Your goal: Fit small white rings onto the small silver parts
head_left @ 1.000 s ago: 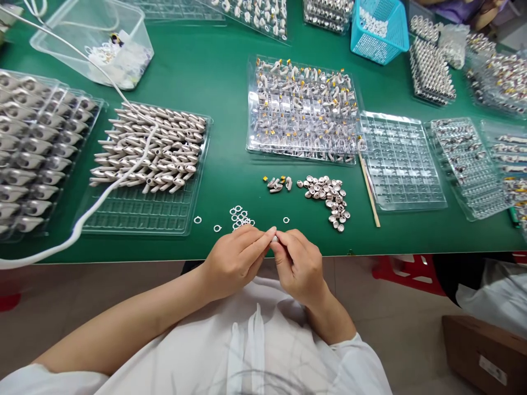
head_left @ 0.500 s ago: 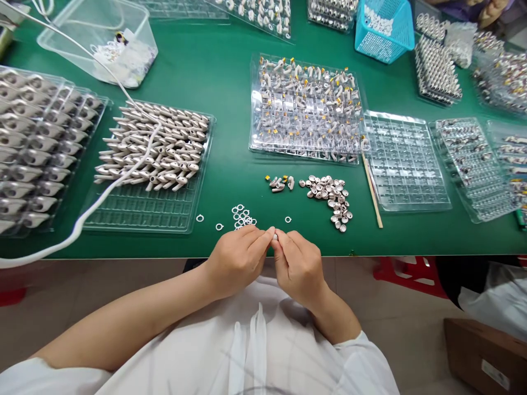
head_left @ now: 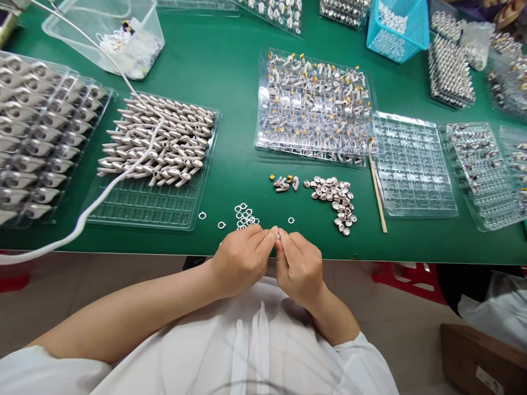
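Observation:
My left hand and my right hand meet at the table's front edge, thumbs and forefingers pinched together. Between the fingertips shows a bit of a small whitish-grey part; the rest of it is covered by the fingers. Just beyond my left hand lies a cluster of small white rings, and a lone ring is past my right hand. Farther off sit a few curved grey pieces with yellow tabs and a heap of small silvery cups.
Left stand trays of silvery shells and a tray piled with long silvery parts, crossed by a white cable. Ahead is a filled clear tray; right of it, a thin wooden stick, a clear tray and a blue basket.
The view has turned slightly, so the table's things appear shifted a little to the right. Both hands keep the same pinch at nearly the same place.

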Demonstrator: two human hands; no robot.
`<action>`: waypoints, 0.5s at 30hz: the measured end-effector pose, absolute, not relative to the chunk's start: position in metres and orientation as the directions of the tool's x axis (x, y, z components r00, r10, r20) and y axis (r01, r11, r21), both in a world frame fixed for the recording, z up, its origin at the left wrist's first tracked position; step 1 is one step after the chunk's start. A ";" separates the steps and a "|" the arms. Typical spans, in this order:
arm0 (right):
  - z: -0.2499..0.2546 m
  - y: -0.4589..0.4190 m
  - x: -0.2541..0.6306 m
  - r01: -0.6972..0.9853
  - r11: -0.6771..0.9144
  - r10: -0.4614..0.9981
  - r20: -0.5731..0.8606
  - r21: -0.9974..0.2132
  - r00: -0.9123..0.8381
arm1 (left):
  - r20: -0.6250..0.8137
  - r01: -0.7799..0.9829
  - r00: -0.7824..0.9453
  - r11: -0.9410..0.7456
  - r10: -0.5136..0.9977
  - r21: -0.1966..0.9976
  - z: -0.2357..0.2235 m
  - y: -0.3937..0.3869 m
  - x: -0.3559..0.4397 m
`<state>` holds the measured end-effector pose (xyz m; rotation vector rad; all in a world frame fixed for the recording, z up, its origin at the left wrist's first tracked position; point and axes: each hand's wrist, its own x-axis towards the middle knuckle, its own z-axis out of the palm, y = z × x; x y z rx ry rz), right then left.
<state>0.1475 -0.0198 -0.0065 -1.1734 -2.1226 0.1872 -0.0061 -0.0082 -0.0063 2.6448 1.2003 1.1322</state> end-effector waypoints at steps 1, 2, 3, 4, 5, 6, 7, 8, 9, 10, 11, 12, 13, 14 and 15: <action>-0.007 -0.020 0.148 0.687 0.580 0.792 0.499 -0.438 -0.352 | 0.599 0.649 0.443 -0.699 0.667 0.299 -0.007 -0.008 -0.006; -0.008 -0.019 0.148 0.681 0.581 0.793 0.498 -0.445 -0.352 | 0.593 0.654 0.446 -0.697 0.670 0.296 -0.007 -0.008 -0.006; -0.009 -0.019 0.148 0.674 0.583 0.793 0.497 -0.453 -0.352 | 0.589 0.657 0.450 -0.695 0.671 0.291 -0.008 -0.008 -0.006; -0.009 -0.019 0.148 0.669 0.584 0.793 0.498 -0.460 -0.350 | 0.587 0.659 0.455 -0.697 0.669 0.284 -0.008 -0.008 -0.006; -0.010 -0.019 0.148 0.665 0.584 0.794 0.497 -0.466 -0.349 | 0.587 0.657 0.463 -0.702 0.664 0.276 -0.008 -0.008 -0.006; -0.010 -0.019 0.148 0.663 0.583 0.795 0.496 -0.470 -0.348 | 0.586 0.654 0.471 -0.707 0.660 0.270 -0.008 -0.008 -0.007; -0.011 -0.019 0.148 0.664 0.581 0.797 0.495 -0.471 -0.346 | 0.583 0.652 0.477 -0.709 0.658 0.267 -0.008 -0.008 -0.006; -0.011 -0.019 0.148 0.665 0.579 0.798 0.494 -0.472 -0.344 | 0.580 0.651 0.480 -0.710 0.658 0.267 -0.008 -0.007 -0.006; -0.011 -0.019 0.147 0.667 0.578 0.798 0.496 -0.471 -0.342 | 0.574 0.651 0.485 -0.710 0.660 0.268 -0.009 -0.007 -0.006; -0.012 -0.019 0.147 0.667 0.579 0.796 0.500 -0.468 -0.340 | 0.570 0.651 0.487 -0.710 0.662 0.269 -0.009 -0.007 -0.006; -0.012 -0.019 0.147 0.669 0.581 0.794 0.504 -0.464 -0.339 | 0.566 0.651 0.489 -0.710 0.664 0.269 -0.010 -0.007 -0.006; -0.012 -0.018 0.146 0.671 0.583 0.791 0.509 -0.458 -0.340 | 0.564 0.650 0.493 -0.711 0.663 0.268 -0.011 -0.006 -0.006; -0.013 -0.018 0.146 0.675 0.585 0.788 0.511 -0.449 -0.343 | 0.566 0.646 0.495 -0.715 0.659 0.266 -0.012 -0.006 -0.006; -0.013 -0.018 0.146 0.680 0.587 0.785 0.513 -0.440 -0.346 | 0.569 0.643 0.497 -0.718 0.655 0.266 -0.013 -0.006 -0.006; -0.014 -0.018 0.146 0.684 0.588 0.784 0.513 -0.432 -0.350 | 0.571 0.642 0.496 -0.719 0.654 0.266 -0.013 -0.005 -0.006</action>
